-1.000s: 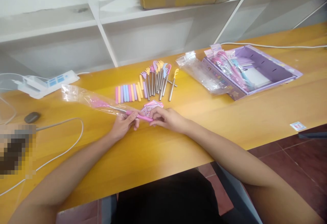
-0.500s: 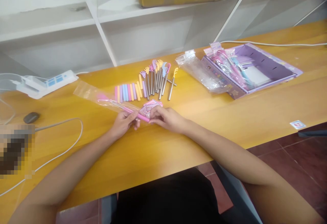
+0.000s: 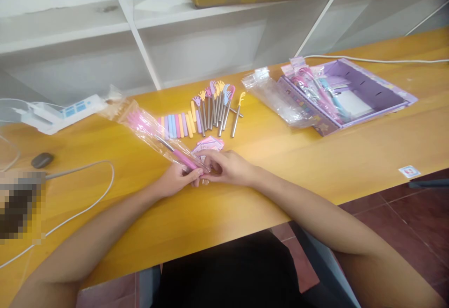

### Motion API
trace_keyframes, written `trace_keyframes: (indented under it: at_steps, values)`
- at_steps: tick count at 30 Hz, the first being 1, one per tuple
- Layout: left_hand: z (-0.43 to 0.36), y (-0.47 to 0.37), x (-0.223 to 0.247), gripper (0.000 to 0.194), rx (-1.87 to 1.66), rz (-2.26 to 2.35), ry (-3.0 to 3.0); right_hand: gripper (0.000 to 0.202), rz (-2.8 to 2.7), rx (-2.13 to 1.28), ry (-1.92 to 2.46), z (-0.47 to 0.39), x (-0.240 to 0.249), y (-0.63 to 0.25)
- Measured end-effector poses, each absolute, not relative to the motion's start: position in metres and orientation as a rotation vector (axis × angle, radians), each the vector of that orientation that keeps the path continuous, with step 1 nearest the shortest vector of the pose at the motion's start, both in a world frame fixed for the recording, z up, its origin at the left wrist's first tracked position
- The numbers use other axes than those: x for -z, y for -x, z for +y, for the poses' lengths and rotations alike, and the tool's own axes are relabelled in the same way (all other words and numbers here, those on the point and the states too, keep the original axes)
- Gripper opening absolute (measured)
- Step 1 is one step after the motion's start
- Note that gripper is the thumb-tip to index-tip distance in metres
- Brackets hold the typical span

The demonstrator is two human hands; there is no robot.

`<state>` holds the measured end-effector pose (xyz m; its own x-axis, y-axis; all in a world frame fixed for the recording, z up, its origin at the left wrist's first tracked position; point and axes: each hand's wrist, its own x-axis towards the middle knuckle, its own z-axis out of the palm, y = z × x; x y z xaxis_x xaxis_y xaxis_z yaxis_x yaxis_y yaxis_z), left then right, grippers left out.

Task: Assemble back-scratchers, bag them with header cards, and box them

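Note:
A back scratcher (image 3: 183, 157) with a pink handle, metal rod and pink hand-shaped head lies inside a long clear plastic bag (image 3: 149, 132). My left hand (image 3: 178, 179) is closed around its handle end, thumb on top. At that same end my right hand (image 3: 228, 166) pinches the end of the bag, its fingertips close to the left thumb. Pink printed cards (image 3: 210, 143) lie just behind my right hand. Farther back is a cluster of hand-shaped scratcher heads on metal rods (image 3: 219, 106), beside a row of pastel handle tubes (image 3: 177, 125).
A purple box (image 3: 380, 90) with bagged scratchers stands at the right, with clear bags (image 3: 277, 99) overlapping its left side. A white power strip (image 3: 65, 113), a dark mouse-like object (image 3: 42, 160) and cables are at left. A small card (image 3: 409, 172) lies near the front edge.
The bag's far end has lifted and the scratcher tilts more steeply, its pink head now plainer. Both hands have come slightly nearer to me, with the left shifted right toward the right hand.

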<state>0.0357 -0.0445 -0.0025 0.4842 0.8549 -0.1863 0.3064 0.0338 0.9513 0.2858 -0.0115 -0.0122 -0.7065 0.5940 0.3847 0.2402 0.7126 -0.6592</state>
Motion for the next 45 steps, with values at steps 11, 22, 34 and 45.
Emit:
trace_keyframes:
  at_steps: [11,22,34,45]
  values:
    - [-0.046,-0.031,0.008,0.045,-0.492,1.008,-1.639,0.080,-2.407,-0.839,0.482,-0.014,0.005,-0.285]
    - [-0.043,-0.038,-0.007,0.047,-0.555,0.938,-1.646,0.069,-2.448,-0.702,0.597,-0.017,0.013,-0.282]
    - [-0.031,-0.031,0.003,0.050,-0.711,0.898,-1.233,0.052,-2.287,-0.721,0.567,-0.005,-0.001,-0.295]
    - [-0.028,-0.030,0.002,0.055,-0.689,0.943,-1.353,0.008,-2.268,-0.510,0.354,-0.007,0.003,-0.290]
